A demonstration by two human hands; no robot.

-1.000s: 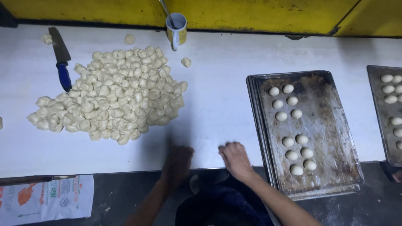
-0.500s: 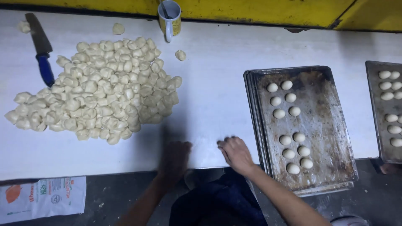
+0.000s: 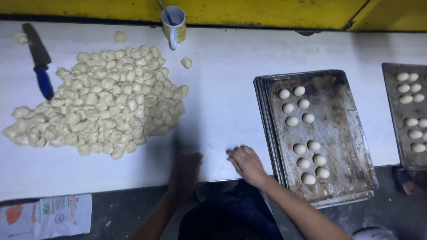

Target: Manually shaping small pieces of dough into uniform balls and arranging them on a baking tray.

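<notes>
1. I see both of my hands palm-down at the near edge of the white table (image 3: 231, 102). The left hand (image 3: 186, 171) lies in shadow and is blurred; the right hand (image 3: 247, 163) sits just beside it, nearer the baking tray.
2. Grip state, left hand: flat on the table surface. I cannot tell whether it covers anything; the blur and shadow hide what lies under the palm.
3. Grip state, right hand: fingers curved downward onto the table, knuckles up. I cannot tell whether a dough piece sits beneath it.
4. The pile of cut dough pieces (image 3: 100, 104) lies on the table up and left of my hands, apart from both. Single loose pieces rest beyond the pile, one (image 3: 186, 62) near the mug.
5. The dark, worn baking tray (image 3: 342, 133) stands just right of my right hand, its near corner overhanging the table edge. Rolled dough balls (image 3: 307, 146) lie on it in two short columns along its left side, with a gap between the upper group and the lower group.
6. A second tray (image 3: 391, 115) with more dough balls is cut off by the right edge of the view.
7. A knife with a blue handle (image 3: 40, 62) lies at the far left, touching the pile's upper edge or just beside it.
8. A mug (image 3: 174, 26) with a utensil standing in it rests at the far edge, against the yellow wall (image 3: 267, 11).
9. A printed bag (image 3: 46, 217) lies on the floor at lower left.
</notes>
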